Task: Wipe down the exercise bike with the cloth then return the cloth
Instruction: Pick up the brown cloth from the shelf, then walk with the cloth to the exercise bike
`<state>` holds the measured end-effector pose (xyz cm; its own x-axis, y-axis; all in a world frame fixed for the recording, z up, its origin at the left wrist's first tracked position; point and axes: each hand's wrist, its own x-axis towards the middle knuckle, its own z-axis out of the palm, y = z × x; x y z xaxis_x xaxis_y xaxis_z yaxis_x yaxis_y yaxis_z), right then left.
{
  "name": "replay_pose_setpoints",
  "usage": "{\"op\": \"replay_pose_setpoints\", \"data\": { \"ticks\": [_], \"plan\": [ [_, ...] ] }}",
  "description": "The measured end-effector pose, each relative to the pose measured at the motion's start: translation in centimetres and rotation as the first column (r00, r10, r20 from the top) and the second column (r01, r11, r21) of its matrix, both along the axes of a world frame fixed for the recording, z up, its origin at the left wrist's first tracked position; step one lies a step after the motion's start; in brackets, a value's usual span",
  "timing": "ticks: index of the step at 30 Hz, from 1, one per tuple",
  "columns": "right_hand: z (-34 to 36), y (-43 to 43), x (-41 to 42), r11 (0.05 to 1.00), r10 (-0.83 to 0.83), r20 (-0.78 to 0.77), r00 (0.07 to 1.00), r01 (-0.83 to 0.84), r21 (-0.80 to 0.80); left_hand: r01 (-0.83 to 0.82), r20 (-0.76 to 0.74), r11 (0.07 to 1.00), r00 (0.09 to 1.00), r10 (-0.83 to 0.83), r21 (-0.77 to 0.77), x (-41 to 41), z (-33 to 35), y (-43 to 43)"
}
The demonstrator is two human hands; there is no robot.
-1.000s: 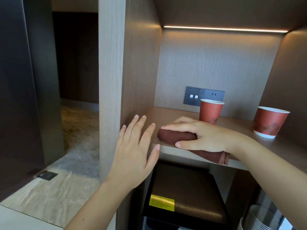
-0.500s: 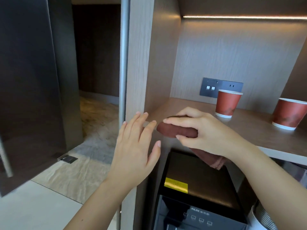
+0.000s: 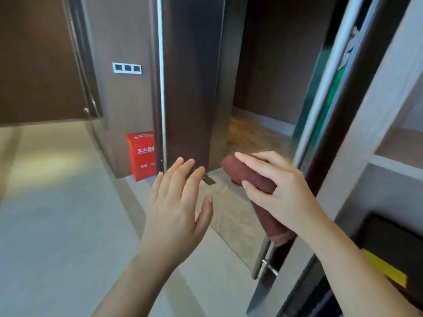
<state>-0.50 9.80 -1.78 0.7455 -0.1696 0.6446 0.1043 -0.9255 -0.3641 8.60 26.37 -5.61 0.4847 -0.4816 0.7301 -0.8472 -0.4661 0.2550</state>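
Note:
A rolled dark-red cloth [image 3: 249, 177] is held in the air in front of me, its lower end hanging down past my wrist. My right hand [image 3: 279, 191] is shut on the cloth, fingers over its top and thumb under it. My left hand [image 3: 178, 207] floats to the left of it, palm down, fingers spread, holding nothing. No exercise bike shows in this view.
A wooden shelf unit [image 3: 389, 143] stands at the right edge with a black appliance [image 3: 393, 248] under it. A dark door panel with a steel handle [image 3: 187, 88] is straight ahead. A red fire-extinguisher box [image 3: 140, 154] sits on the pale floor [image 3: 57, 225].
The cloth has been lifted off the shelf in my right hand. The view has swung left, so the shelf and paper cups have left the frame and the doorway and floor have come in.

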Motion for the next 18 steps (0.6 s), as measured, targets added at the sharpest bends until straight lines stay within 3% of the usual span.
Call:
{"op": "replay_pose_setpoints", "data": {
  "ticks": [9,18],
  "plan": [
    [-4.4,19.8,7.7,0.946,0.297,0.016,0.955,-0.297,0.130,-0.409,-0.023,0.903,0.909,0.415,0.129,1.1,-3.3,20.8],
    [-7.5,40.8,10.6,0.796,0.577,-0.016,0.816,-0.559,0.232,-0.706,-0.067,0.687,0.687,0.723,0.171,-2.4,-4.9,40.8]
  ]
}}
